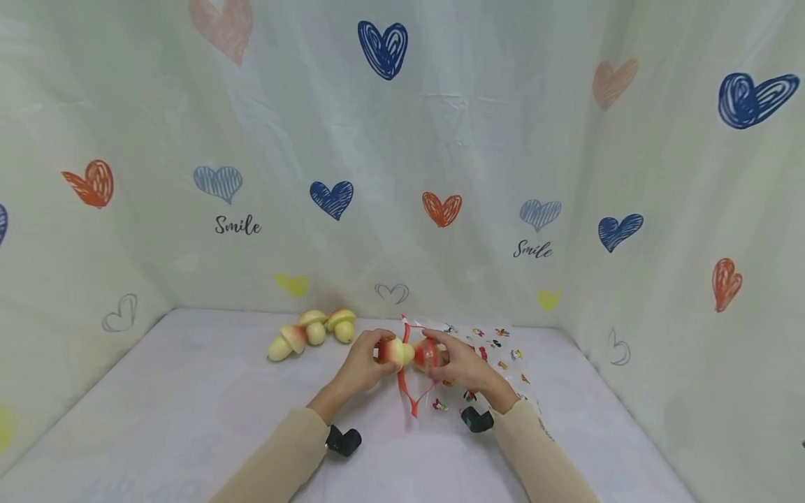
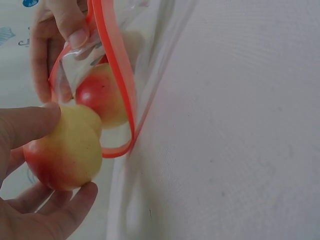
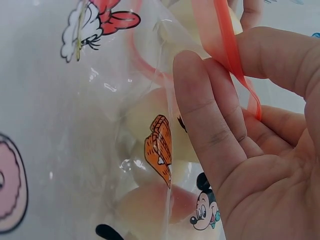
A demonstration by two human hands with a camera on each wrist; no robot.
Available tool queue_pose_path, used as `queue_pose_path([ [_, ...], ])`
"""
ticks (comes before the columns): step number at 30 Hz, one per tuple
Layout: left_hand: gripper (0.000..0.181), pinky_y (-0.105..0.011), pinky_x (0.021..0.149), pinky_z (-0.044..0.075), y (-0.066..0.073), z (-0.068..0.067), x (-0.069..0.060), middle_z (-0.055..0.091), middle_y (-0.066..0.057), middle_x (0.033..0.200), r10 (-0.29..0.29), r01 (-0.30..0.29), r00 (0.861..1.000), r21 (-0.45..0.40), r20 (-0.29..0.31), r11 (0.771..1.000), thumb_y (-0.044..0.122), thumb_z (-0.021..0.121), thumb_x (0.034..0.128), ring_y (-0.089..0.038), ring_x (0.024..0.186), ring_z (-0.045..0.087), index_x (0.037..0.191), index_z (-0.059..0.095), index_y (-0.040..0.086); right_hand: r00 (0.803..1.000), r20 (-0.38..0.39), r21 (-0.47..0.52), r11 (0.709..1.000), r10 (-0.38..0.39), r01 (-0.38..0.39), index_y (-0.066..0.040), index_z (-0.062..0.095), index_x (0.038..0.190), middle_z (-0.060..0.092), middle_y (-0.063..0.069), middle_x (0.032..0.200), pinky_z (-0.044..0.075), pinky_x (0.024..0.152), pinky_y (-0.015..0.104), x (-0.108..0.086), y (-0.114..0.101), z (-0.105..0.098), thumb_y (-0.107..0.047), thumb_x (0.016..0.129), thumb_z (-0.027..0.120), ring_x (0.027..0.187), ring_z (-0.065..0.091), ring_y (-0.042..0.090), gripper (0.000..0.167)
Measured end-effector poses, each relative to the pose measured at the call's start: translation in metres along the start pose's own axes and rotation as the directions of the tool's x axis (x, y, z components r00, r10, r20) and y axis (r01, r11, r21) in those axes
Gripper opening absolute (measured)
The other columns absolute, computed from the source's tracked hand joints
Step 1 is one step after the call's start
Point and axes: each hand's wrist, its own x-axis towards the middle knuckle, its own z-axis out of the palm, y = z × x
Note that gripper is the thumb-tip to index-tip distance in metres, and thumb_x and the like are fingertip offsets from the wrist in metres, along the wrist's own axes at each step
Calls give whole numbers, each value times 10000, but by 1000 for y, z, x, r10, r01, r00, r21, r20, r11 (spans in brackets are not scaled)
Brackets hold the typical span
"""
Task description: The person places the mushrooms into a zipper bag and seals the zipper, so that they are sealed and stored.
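Observation:
My left hand (image 1: 361,363) grips a yellow and red gourd-shaped piece (image 1: 395,353), thumb on one side and fingertips on the other. The piece (image 2: 65,152) is at the red-rimmed mouth of a clear printed bag; how far it overlaps the opening is hard to tell. My right hand (image 1: 467,365) holds the bag's red rim (image 3: 225,37), with the thumb and fingers on either side of the plastic. Another red and yellow piece (image 2: 103,95) shows just inside the mouth. Through the printed plastic (image 3: 90,140), more pieces appear blurred in the right wrist view.
Several similar yellow and red pieces (image 1: 315,327) lie on the white table (image 1: 214,391), to the left and behind my hands. The bag's printed body extends to the right, beneath my right hand. Behind the table hangs a curtain (image 1: 390,140) with hearts on it.

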Motion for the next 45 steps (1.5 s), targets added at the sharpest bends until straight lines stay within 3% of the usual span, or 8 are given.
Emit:
queue_pose_path([
  [9, 489, -346, 839, 514, 2, 7, 2, 524, -60, 1106, -74, 74, 997, 6, 24, 997, 78, 797, 740, -226, 1003, 513, 1180, 584, 104, 1000, -8, 10, 1000, 10, -10, -247, 370, 1457, 603, 81, 913, 466, 516, 309, -1, 2, 1, -89, 839, 714, 579, 527, 166, 725],
  [24, 488, -402, 870, 508, 3, 12, 4, 529, -83, 1099, -60, 60, 998, -10, 12, 998, 65, 796, 738, -260, 1034, 522, 1176, 582, 84, 999, -19, -17, 999, -36, 36, -232, 370, 1461, 532, 91, 1168, 482, 503, 318, -1, -2, 0, -85, 832, 714, 596, 544, 165, 732],
  [33, 487, -392, 869, 503, 3, 14, 5, 528, -77, 1081, -54, 54, 998, -8, 11, 999, 66, 797, 733, -261, 1023, 536, 1170, 582, 84, 999, -14, -17, 999, -32, 32, -245, 370, 1460, 536, 78, 1142, 484, 503, 319, -2, -2, 0, -82, 828, 715, 574, 531, 169, 738],
  [38, 478, -398, 881, 495, 2, 16, 5, 525, -70, 1072, -60, 60, 998, -3, 23, 998, 73, 795, 737, -260, 1026, 535, 1165, 581, 83, 999, -12, -12, 999, -32, 32, -223, 365, 1463, 567, 65, 1004, 491, 506, 322, -2, -1, 0, -77, 826, 712, 572, 527, 169, 741],
  [45, 487, -420, 904, 481, 1, 17, 6, 531, -71, 1075, -64, 64, 998, 5, 27, 998, 79, 798, 736, -262, 1033, 532, 1171, 580, 80, 999, -23, -25, 999, -22, 21, -230, 376, 1458, 540, 75, 1161, 507, 520, 342, -1, 0, 0, -95, 814, 730, 602, 547, 185, 748],
])
